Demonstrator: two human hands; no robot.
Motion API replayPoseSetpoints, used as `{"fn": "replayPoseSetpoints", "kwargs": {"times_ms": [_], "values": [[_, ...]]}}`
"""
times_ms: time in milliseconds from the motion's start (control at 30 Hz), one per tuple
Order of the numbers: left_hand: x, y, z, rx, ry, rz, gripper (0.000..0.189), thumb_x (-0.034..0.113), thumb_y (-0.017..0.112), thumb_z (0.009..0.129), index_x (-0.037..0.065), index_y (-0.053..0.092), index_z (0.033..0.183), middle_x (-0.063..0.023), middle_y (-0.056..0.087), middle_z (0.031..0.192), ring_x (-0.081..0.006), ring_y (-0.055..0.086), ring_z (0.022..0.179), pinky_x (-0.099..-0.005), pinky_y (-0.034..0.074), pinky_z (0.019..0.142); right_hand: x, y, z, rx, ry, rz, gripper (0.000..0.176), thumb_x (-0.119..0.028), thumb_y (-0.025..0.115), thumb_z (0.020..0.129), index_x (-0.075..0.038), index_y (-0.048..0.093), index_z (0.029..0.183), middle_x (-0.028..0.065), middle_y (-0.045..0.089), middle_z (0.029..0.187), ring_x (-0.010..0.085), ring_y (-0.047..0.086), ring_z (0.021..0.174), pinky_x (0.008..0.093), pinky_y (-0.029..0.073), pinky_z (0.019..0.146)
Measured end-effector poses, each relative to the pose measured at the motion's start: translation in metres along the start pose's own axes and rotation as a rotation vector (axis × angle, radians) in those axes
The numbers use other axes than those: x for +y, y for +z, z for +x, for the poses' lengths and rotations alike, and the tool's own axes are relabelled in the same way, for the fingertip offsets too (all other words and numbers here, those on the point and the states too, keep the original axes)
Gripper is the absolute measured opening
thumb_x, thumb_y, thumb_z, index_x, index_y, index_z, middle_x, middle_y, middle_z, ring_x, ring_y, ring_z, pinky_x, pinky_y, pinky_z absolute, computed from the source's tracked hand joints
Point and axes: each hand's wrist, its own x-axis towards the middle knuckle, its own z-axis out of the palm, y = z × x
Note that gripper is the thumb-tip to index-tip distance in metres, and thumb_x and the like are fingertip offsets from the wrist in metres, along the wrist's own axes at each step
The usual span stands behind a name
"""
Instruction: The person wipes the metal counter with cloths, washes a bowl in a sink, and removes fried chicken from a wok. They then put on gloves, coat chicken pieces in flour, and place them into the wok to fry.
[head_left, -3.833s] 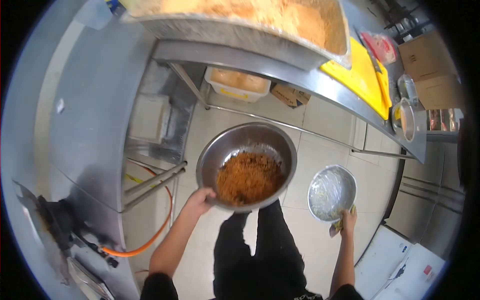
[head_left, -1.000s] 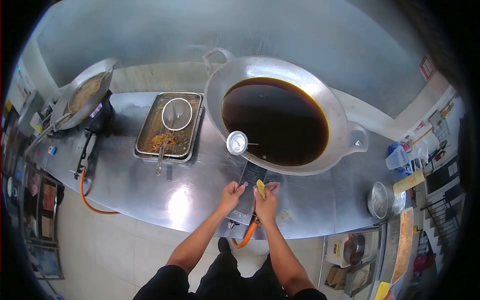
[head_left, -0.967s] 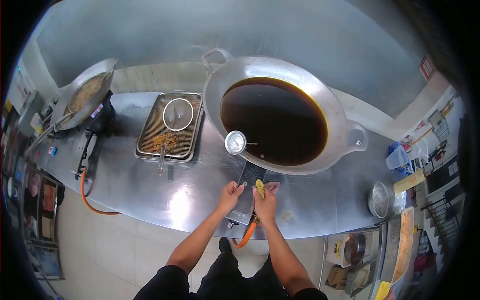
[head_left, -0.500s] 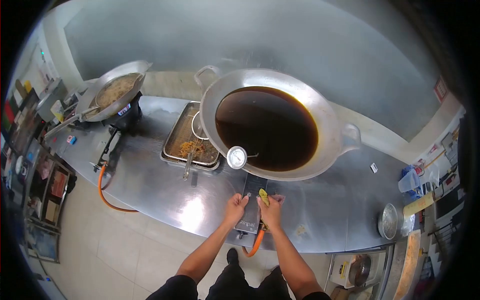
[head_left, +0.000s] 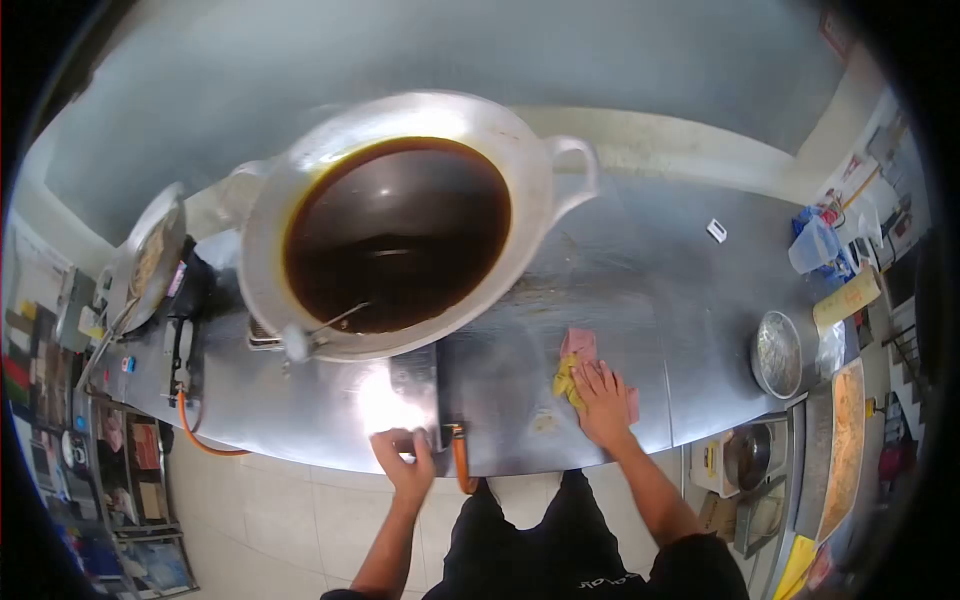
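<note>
My left hand (head_left: pixel 404 462) is at the front end of the gas stove (head_left: pixel 412 385), its thumb and fingers closed around the stove's front edge. A large metal wok (head_left: pixel 530 215) of dark brown liquid stands over the stove. A dial thermometer (head_left: pixel 297 343) is at the wok's near left rim, its probe reaching in. To the right, my right hand (head_left: pixel 603 405) lies flat, fingers spread, on a pink and yellow cloth (head_left: pixel 579 347) on the steel table (head_left: pixel 640 280). An orange hose (head_left: pixel 462 465) hangs between my hands.
Another wok (head_left: pixel 170 250) sits on a burner at the left. Part of a wire rack (head_left: pixel 262 334) shows beside the large wok. On the right are a small white device (head_left: pixel 716 231), a metal bowl (head_left: pixel 777 355), a clear plastic container (head_left: pixel 814 246) and a paper roll (head_left: pixel 847 299).
My right hand has left the stove for the table on the right, where the cloth is spread under it. My left hand has shifted to the stove's front edge. The view has swung right.
</note>
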Motion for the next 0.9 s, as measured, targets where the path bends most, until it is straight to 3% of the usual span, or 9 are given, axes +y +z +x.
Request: {"fn": "replayPoseSetpoints", "kwargs": {"times_ms": [67, 233, 333, 400, 433, 467, 567, 767, 900], "values": [[0.032, 0.016, -0.047, -0.243, 0.029, -0.008, 0.021, 0.004, 0.07, 0.079, 0.003, 0.055, 0.093, -0.0124, 0.056, 0.096, -0.0263, 0.053, 0.084, -0.0382, 0.041, 0.078, 0.04, -0.022, 0.03, -0.213, 0.082, -0.11, 0.057, -0.02, 0.06, 0.086, -0.013, 0.046, 0.141, 0.0179, 0.037, 0.15, 0.043, 0.03, 0.139, 0.057, 0.036, 0.105], [0.079, 0.118, -0.079, -0.356, -0.017, 0.179, 0.024, 0.004, 0.071, 0.077, 0.003, 0.058, 0.097, -0.0167, 0.054, 0.105, -0.033, 0.052, 0.1, -0.0417, 0.042, 0.085, 0.246, 0.061, 0.281, 0.318, 0.208, -0.356, 0.044, -0.027, 0.049, 0.093, -0.006, 0.053, 0.131, 0.0169, 0.059, 0.122, 0.0376, 0.046, 0.126, 0.0478, 0.039, 0.101], [0.067, 0.159, -0.095, -0.212, -0.102, 0.326, 0.036, 0.012, 0.072, 0.077, 0.0, 0.057, 0.107, -0.0212, 0.049, 0.112, -0.0376, 0.047, 0.109, -0.0465, 0.04, 0.092, 0.158, 0.057, 0.392, 0.388, 0.277, 0.553, 0.036, -0.027, 0.04, 0.099, 0.0, 0.061, 0.111, 0.0147, 0.065, 0.093, 0.0303, 0.062, 0.084, 0.0459, 0.046, 0.076], [0.066, 0.162, -0.104, -0.157, -0.14, 0.422, 0.043, 0.018, 0.072, 0.076, -0.001, 0.055, 0.111, -0.0221, 0.048, 0.114, -0.0389, 0.046, 0.11, -0.0477, 0.039, 0.095, 0.108, 0.181, 0.42, 0.487, -0.299, 0.409, 0.041, -0.029, 0.036, 0.101, 0.003, 0.061, 0.108, 0.0199, 0.065, 0.094, 0.0338, 0.062, 0.081, 0.0482, 0.047, 0.074], [0.066, 0.162, -0.105, -0.156, -0.166, 0.439, 0.043, 0.017, 0.071, 0.077, -0.001, 0.054, 0.112, -0.0224, 0.047, 0.116, -0.0388, 0.046, 0.111, -0.0489, 0.039, 0.095, 0.064, 0.158, 0.371, -0.042, -0.333, 0.183, 0.04, -0.027, 0.041, 0.099, 0.004, 0.056, 0.12, 0.0194, 0.064, 0.113, 0.0351, 0.061, 0.1, 0.0501, 0.045, 0.089], [0.071, 0.165, -0.108, -0.164, -0.165, 0.439, 0.043, 0.017, 0.071, 0.077, 0.0, 0.054, 0.112, -0.0226, 0.047, 0.117, -0.0387, 0.046, 0.112, -0.0491, 0.039, 0.095, 0.049, 0.144, 0.31, -0.133, -0.342, 0.711, 0.036, -0.023, 0.044, 0.097, -0.004, 0.057, 0.124, 0.0161, 0.064, 0.117, 0.0336, 0.059, 0.108, 0.0453, 0.039, 0.1], [0.071, 0.166, -0.103, -0.172, -0.151, 0.444, 0.045, 0.017, 0.071, 0.077, 0.0, 0.052, 0.114, -0.0227, 0.046, 0.119, -0.039, 0.045, 0.113, -0.0492, 0.039, 0.095, 0.076, 0.068, 0.191, -0.1, -0.778, 0.385, 0.041, -0.018, 0.048, 0.095, -0.019, 0.053, 0.136, 0.0078, 0.059, 0.132, 0.0261, 0.051, 0.127, 0.0394, 0.032, 0.112], [0.077, 0.168, -0.091, -0.216, -0.102, 0.587, 0.049, 0.026, 0.072, 0.076, 0.001, 0.054, 0.113, -0.0233, 0.047, 0.116, -0.0416, 0.046, 0.109, -0.0518, 0.039, 0.092, 0.203, 0.04, 0.368, 0.115, -0.466, 0.305, 0.054, -0.01, 0.057, 0.084, -0.002, 0.046, 0.137, 0.0168, 0.059, 0.123, 0.0373, 0.052, 0.117, 0.0477, 0.038, 0.104], [0.064, 0.17, -0.1, -0.168, -0.12, 0.552, 0.05, 0.03, 0.072, 0.074, 0.002, 0.056, 0.112, -0.0232, 0.048, 0.114, -0.0418, 0.047, 0.107, -0.0544, 0.038, 0.093, 0.078, 0.143, 0.486, 0.02, -0.336, 0.672, 0.03, -0.008, 0.056, 0.082, -0.005, 0.06, 0.111, 0.017, 0.062, 0.116, 0.0369, 0.059, 0.105, 0.0462, 0.048, 0.086]]}}
